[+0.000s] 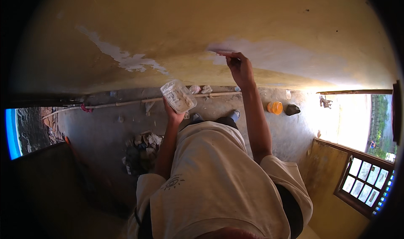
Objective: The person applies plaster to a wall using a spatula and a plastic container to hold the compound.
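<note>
My right hand (241,73) is raised to the yellow wall (168,20), its fingers closed on a thin, flat, reddish putty scraper (225,54). The scraper lies against the wall at the edge of a pale, smoothed patch (273,56). Held lower and to the left, a clear plastic tub (179,96) with whitish paste inside rests in my left hand (173,113). The fingers of that hand are partly hidden behind the tub. Farther left on the wall is a jagged whitish patch (122,56) where the yellow paint is gone.
A long pole (139,101) lies on the floor along the wall's foot, with plastic scraps beside it. To the right stand an orange tub (275,108) and a dark bag (292,110). A heap of rubbish (143,150) lies behind me to the left. Bright light enters a doorway (343,117) at right.
</note>
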The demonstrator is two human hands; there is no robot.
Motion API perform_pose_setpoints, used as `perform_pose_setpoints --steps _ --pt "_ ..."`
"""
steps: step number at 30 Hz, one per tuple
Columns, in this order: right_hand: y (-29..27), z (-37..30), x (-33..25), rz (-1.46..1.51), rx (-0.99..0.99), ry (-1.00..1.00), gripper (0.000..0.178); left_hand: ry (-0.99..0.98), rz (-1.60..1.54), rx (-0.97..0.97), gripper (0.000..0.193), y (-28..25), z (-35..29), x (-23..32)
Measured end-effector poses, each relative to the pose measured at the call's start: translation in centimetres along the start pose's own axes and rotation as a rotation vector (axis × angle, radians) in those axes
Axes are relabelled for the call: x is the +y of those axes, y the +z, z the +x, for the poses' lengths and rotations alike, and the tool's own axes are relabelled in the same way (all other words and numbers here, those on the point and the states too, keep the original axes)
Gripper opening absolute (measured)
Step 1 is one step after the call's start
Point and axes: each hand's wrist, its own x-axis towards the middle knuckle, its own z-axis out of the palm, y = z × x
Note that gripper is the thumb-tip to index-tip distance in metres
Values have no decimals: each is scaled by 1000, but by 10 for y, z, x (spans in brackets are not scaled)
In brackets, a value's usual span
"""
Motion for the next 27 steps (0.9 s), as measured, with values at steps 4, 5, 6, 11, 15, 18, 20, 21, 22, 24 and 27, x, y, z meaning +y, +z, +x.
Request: perform_pose_setpoints --steps 4,5,6,11,15,18,20,21,22,24,27 --pt "52 -29 -65 109 -32 -62 26 -82 -2 27 62 4 9 -5" --pt "61 -35 -71 112 -29 -60 26 -87 -12 37 62 4 9 -6" --pt "75 -47 -78 152 -20 -103 24 -91 -12 37 62 6 9 -8" --pt "39 -58 -21 47 -1 -340 16 -49 2 18 63 14 1 -8" --pt "-22 -37 92 106 232 161 17 -2 -8 33 63 -8 -1 -2" --pt "-37 -13 129 122 -13 331 31 17 11 93 63 -15 -2 3" --pt "-31 7 128 94 -33 274 33 25 28 79 63 -19 -2 4" --pt "-29 18 127 66 -49 215 35 29 37 74 63 -21 0 5" --pt "-15 28 112 22 -115 123 31 32 13 67 63 -27 -2 6" --pt "12 41 72 112 22 70 26 33 -13 57 63 -27 -1 5" --pt "70 21 1 135 -7 -7 21 36 -3 49 64 -21 0 3"
